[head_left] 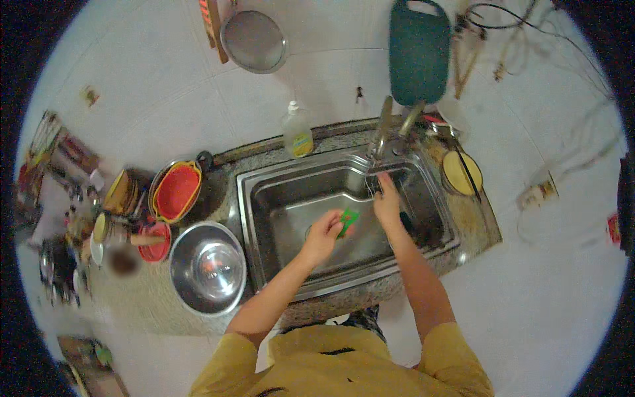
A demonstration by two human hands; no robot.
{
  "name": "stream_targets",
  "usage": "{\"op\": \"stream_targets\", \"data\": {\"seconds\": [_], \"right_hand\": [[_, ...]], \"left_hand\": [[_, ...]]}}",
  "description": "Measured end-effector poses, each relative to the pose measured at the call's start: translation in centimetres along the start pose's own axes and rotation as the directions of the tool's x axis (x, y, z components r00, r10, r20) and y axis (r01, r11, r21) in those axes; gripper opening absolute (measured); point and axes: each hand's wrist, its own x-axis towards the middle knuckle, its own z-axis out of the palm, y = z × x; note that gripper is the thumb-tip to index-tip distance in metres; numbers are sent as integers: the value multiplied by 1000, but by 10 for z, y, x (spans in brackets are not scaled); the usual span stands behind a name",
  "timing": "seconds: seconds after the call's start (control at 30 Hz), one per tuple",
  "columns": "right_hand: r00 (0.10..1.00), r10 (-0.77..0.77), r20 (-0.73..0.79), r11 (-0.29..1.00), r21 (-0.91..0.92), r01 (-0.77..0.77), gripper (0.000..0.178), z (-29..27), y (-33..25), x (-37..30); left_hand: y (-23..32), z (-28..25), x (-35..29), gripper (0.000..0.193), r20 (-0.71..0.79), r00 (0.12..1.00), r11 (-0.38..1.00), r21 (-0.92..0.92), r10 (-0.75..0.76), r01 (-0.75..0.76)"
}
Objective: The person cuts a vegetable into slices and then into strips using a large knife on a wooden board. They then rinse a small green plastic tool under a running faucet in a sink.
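Over the basin of the steel sink (278, 255), my left hand (321, 238) is closed on a small bright green thing (348, 222). Its kind is too blurred to make out; it looks flat, with an irregular outline. My right hand (387, 200) is at the back right of the sink, just below the metal faucet (381, 135). At least one of its fingers is stretched out toward the faucet's base, and nothing shows in its grip. Whether a fingertip touches the metal there, I cannot tell.
Left of the sink stand a large steel bowl (208, 268), a red colander (177, 192) and a red dish (154, 242). A soap bottle (299, 132) stands behind the sink. A round yellow container (462, 173) sits at right. A strainer (254, 41) and a green cutting board (419, 53) hang above.
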Motion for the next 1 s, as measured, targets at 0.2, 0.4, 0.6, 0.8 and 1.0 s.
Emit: {"op": "stream_targets", "data": {"seconds": [0.2, 0.4, 0.6, 0.8, 1.0], "right_hand": [[909, -222, 352, 956, -106, 274, 69, 16, 47, 86], [738, -372, 563, 905, 42, 424, 54, 39, 98, 90], [634, -27, 773, 727, 450, -518, 24, 7, 28, 74], [619, 180, 764, 458, 492, -740, 31, 7, 4, 63], [382, -331, 863, 501, 504, -703, 27, -12, 26, 76]], "left_hand": [[-24, 41, 84, 18, -141, 989, 997, 68, 52, -43], [-43, 54, 107, 23, -202, 978, 996, 84, 43, -27], [-69, 56, 112, 28, -360, 932, 987, -159, -39, -20], [-56, 93, 119, 29, -557, 829, 987, -155, -51, -44], [-65, 67, 102, 18, -372, 928, 999, -8, -33, 33]]}}
